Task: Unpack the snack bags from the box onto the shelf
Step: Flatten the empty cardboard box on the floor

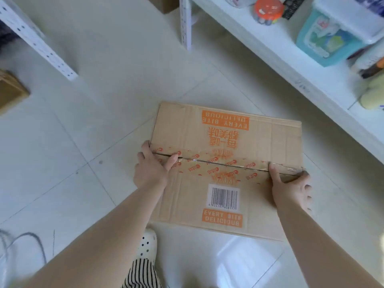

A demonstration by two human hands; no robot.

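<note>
1. The box sits shut on the tiled floor in front of me, its flaps meeting along the taped seam.
2. My left hand grips the left end and my right hand the right end, thumbs at the seam and fingers curled over the sides.
3. I judge the flaps should be lifted evenly, both thumbs working under the slit.
4. The white shelf stands just right, already carrying a blue tub.

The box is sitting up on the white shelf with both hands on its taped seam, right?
Not quite. The head view shows the box on the tiled floor, beside the shelf. The left hand and right hand do hold it at the taped seam.
</note>
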